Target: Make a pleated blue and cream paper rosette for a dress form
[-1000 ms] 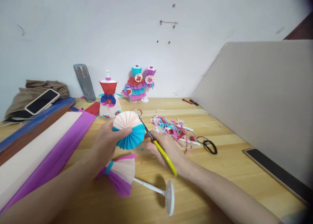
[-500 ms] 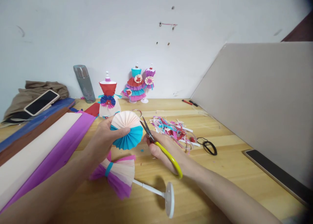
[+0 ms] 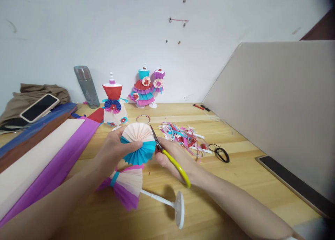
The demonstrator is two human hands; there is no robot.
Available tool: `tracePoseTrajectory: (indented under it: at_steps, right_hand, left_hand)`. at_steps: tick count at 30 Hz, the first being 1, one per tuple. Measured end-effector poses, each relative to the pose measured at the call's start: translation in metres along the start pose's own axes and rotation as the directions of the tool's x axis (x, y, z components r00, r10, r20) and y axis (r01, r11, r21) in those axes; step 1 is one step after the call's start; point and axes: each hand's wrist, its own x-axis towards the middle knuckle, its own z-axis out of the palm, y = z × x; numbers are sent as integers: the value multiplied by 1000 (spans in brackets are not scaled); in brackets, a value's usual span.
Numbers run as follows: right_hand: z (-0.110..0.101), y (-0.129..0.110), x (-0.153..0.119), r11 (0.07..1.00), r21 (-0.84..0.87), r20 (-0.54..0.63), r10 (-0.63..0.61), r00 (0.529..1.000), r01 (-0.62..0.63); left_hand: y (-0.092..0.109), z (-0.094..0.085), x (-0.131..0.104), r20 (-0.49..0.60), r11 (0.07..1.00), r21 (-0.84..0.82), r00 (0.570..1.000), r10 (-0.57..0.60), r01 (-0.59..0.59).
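A pleated paper rosette [image 3: 138, 152], cream in its upper half and turquoise below, is pinched in my left hand [image 3: 115, 147], thumb on its front. My right hand [image 3: 174, 159] is closed around yellow-handled scissors [image 3: 176, 165]. Their dark blades point up and left, right beside the rosette's right edge; I cannot tell whether they touch it. Beneath my hands a small dress-form stand [image 3: 179, 209] lies on its side on the table, dressed in a purple and cream paper skirt [image 3: 128, 187] with a turquoise band. My left forearm hides its upper end.
Paper scraps [image 3: 183, 137] lie beyond my right hand, with a black hair tie [image 3: 222, 154] beside them. Three dressed forms, one in a red top [image 3: 112, 92], stand at the back near a bottle [image 3: 87, 88]. Crepe paper sheets [image 3: 65, 152] cover the left; a phone [image 3: 288, 180] lies right.
The scissors have come up against the rosette's right edge, their blades less widely parted. The rosette sits slightly lower and further right in view. The whole view has shifted a little.
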Motion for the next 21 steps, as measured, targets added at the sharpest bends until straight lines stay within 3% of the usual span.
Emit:
tracePoseTrajectory:
  at_steps: [3, 8, 21]
  right_hand:
    - [0, 2, 0, 1000, -12, -12, -17, 1000, 17]
    - [-1, 0, -1, 1000, -5, 1, -21, 1000, 21]
    - [-2, -6, -4, 987, -133, 21, 97, 995, -94]
  left_hand:
    - [3, 0, 0, -58, 998, 53, 998, -36, 39]
    - [4, -2, 0, -49, 992, 123, 998, -25, 31]
    - [5, -5, 2, -34, 997, 72, 999, -26, 28]
